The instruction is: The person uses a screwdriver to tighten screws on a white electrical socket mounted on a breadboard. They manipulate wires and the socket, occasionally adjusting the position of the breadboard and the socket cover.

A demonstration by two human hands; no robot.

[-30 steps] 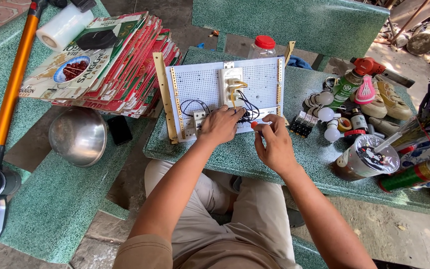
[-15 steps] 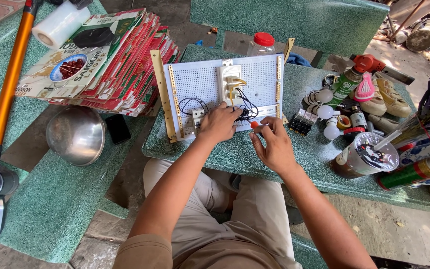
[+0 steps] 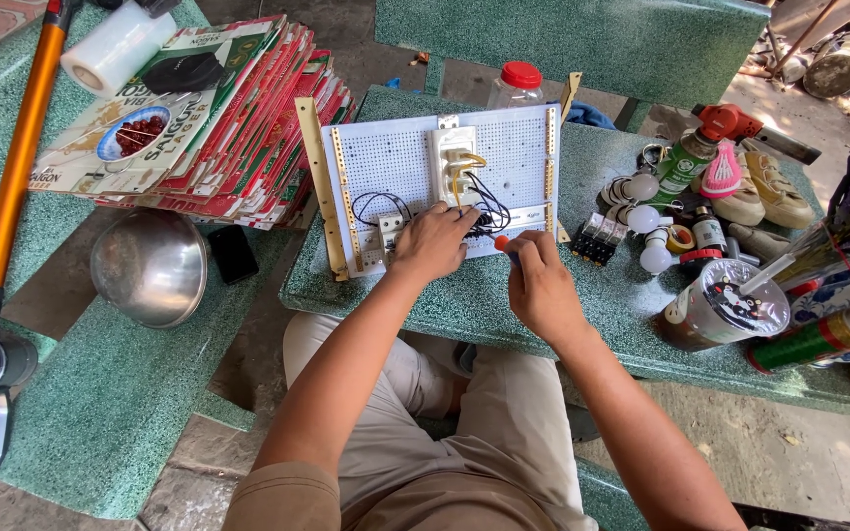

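White perforated board [image 3: 395,162] with black wires on speckled green stone surface [image 3: 543,315], left hand [image 3: 433,241] fingers pressed on board, right hand [image 3: 541,285] fingers clamped on orange-tipped screwdriver [image 3: 502,243], steel bowl [image 3: 148,265] nearby.

— What sort of place is this?
— An outdoor yard at a home, used as a makeshift workshop; the green speckled stone desk [image 3: 543,324] and matching benches sit on bare concrete.
— What shows it?
— Sunlit ground; spray cans [image 3: 819,339], bulbs [image 3: 641,218], shoes [image 3: 774,192] (all jumbled together); stacked flattened cartons [image 3: 238,147].
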